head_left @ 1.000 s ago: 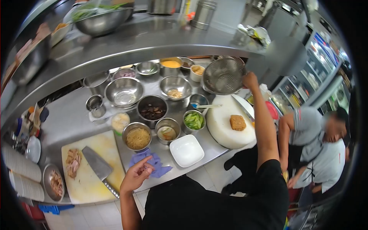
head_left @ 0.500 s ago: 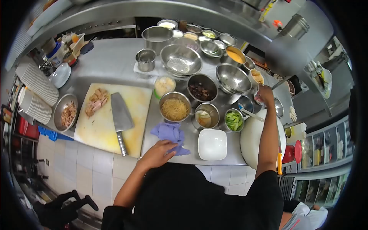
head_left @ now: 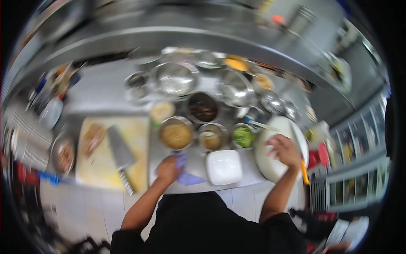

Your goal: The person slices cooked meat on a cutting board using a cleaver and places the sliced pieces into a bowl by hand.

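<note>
The view is blurred. My left hand point(head_left: 169, 169) is closed on the left edge of a purple cloth point(head_left: 186, 172) at the counter's front. Over the white round board point(head_left: 270, 162), my right hand point(head_left: 284, 151) is open, fingers apart, with nothing visible in it. An orange-handled knife point(head_left: 304, 172) lies at that board's right side. Between my hands stand a white square bowl point(head_left: 224, 167) and a metal bowl of green vegetable pieces point(head_left: 243, 136). Just behind the cloth is a bowl of noodles point(head_left: 176, 133).
A cleaver point(head_left: 120, 150) and meat pieces point(head_left: 93, 139) lie on a cutting board point(head_left: 86, 173) at left. Metal bowls, one with dark pieces point(head_left: 202, 107), stand farther back under a steel shelf point(head_left: 169, 38). Stacked white bowls point(head_left: 29, 148) are far left.
My right hand has come down from the back right to above the round board and opened. My left hand has closed on the cloth. The head view has shifted.
</note>
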Action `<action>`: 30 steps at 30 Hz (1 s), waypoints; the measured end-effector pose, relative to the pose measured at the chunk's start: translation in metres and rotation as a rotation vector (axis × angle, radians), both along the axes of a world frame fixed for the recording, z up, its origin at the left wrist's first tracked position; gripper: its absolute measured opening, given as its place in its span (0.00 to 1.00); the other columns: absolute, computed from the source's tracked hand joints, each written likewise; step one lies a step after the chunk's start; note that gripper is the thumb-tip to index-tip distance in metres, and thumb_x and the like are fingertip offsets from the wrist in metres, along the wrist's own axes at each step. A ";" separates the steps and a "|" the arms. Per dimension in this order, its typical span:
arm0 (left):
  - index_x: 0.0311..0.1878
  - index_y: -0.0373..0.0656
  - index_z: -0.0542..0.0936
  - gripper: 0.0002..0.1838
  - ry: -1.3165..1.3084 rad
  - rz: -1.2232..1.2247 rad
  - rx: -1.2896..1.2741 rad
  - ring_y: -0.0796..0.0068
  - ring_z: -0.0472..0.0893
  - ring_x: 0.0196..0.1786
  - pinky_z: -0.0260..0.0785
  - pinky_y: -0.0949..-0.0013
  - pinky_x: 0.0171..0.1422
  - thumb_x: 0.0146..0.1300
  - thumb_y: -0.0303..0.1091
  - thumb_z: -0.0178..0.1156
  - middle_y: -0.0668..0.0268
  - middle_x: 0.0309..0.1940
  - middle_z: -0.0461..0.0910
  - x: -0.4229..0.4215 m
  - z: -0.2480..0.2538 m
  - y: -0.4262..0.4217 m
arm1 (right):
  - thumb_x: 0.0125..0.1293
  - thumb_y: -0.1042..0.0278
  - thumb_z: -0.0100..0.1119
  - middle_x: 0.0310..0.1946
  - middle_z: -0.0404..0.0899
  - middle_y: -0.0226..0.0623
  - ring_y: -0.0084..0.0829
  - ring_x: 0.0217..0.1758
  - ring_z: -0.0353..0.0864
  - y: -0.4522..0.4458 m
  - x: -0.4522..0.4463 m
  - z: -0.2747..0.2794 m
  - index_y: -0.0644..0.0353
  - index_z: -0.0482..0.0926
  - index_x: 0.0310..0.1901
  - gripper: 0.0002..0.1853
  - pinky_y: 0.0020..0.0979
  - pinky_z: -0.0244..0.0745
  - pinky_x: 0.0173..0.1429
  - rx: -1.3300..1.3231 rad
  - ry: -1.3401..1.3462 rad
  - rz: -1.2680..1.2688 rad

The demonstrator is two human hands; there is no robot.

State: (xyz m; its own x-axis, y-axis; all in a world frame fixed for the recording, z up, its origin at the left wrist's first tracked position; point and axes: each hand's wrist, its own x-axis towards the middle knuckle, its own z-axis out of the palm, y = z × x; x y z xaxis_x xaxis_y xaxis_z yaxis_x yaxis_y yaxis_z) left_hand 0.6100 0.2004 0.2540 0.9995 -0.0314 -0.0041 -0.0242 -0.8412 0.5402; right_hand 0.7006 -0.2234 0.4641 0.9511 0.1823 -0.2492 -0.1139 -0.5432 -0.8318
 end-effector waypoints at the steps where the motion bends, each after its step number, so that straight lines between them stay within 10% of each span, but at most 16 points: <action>1: 0.52 0.37 0.79 0.23 -0.003 0.004 0.005 0.46 0.82 0.51 0.77 0.50 0.56 0.56 0.39 0.69 0.48 0.47 0.82 0.001 0.006 0.000 | 0.77 0.54 0.57 0.45 0.87 0.34 0.23 0.33 0.86 0.003 -0.013 0.002 0.58 0.78 0.50 0.15 0.23 0.76 0.29 0.009 0.011 -0.024; 23: 0.58 0.37 0.76 0.30 -0.236 0.246 0.033 0.46 0.80 0.57 0.74 0.50 0.61 0.53 0.40 0.71 0.48 0.53 0.80 -0.005 -0.029 -0.010 | 0.74 0.65 0.61 0.22 0.77 0.27 0.16 0.22 0.73 0.008 -0.079 -0.030 0.63 0.82 0.34 0.12 0.22 0.68 0.26 -0.044 0.171 0.057; 30: 0.76 0.36 0.58 0.50 -0.155 0.332 -0.020 0.37 0.70 0.62 0.68 0.47 0.67 0.56 0.43 0.74 0.39 0.64 0.65 -0.031 0.003 -0.041 | 0.70 0.69 0.66 0.23 0.78 0.26 0.15 0.23 0.72 0.025 -0.049 -0.039 0.65 0.85 0.37 0.07 0.20 0.67 0.28 0.073 0.243 0.336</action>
